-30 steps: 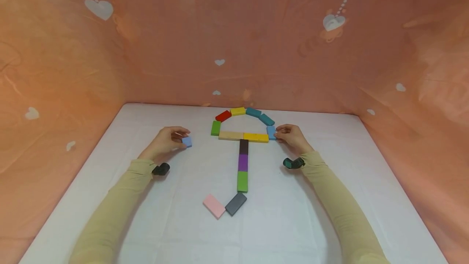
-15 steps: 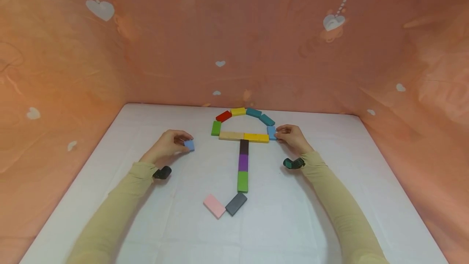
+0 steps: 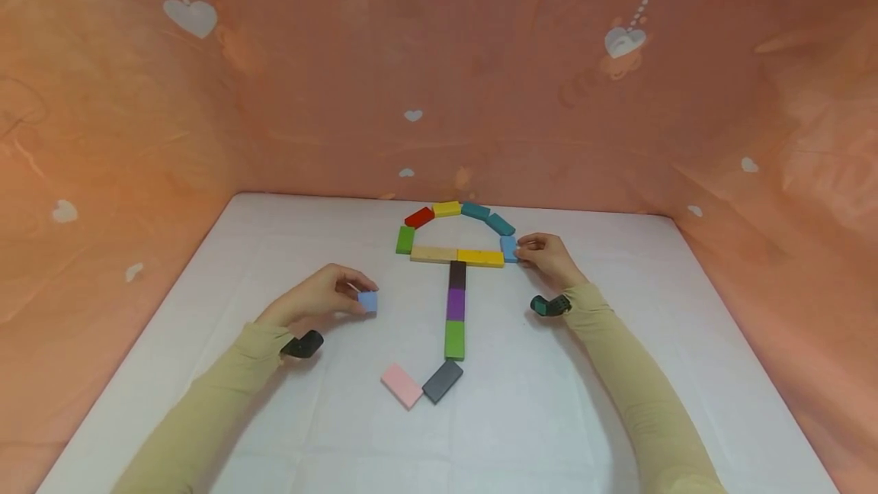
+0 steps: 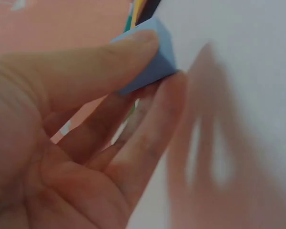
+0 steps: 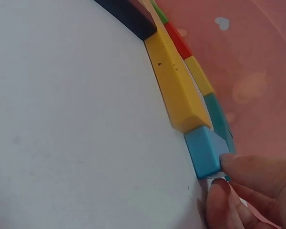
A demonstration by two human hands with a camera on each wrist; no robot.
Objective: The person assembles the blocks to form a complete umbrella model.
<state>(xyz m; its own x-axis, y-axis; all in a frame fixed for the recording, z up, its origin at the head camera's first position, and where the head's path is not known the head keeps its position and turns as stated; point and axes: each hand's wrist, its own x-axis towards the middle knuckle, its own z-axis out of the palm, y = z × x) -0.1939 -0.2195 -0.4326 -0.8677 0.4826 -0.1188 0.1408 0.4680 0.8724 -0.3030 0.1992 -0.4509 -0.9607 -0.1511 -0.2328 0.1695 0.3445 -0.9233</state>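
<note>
My left hand (image 3: 322, 297) pinches a small light blue block (image 3: 368, 301) between thumb and fingers. In the left wrist view the thumb lies across this block (image 4: 155, 62), with the hand's shadow on the white surface beside it. My right hand (image 3: 551, 259) holds its thumb and fingertips at the right side of another blue block (image 3: 508, 248), which lies at the right end of an arch of blocks. The right wrist view shows that block (image 5: 205, 150) against the end of a yellow block (image 5: 176, 86), a digit (image 5: 236, 164) touching it.
Under the arch, a natural wood block (image 3: 434, 254) and the yellow one form a bar. A column of dark, purple (image 3: 456, 305) and green blocks runs down from it. Below lie a grey block (image 3: 442, 381) and a pink block (image 3: 402, 386). Patterned orange cloth (image 3: 329, 82) surrounds the white table.
My left hand has moved toward me and slightly right, carrying the light blue block. The right hand stays at its blue block, and the laid-out blocks keep their places.
</note>
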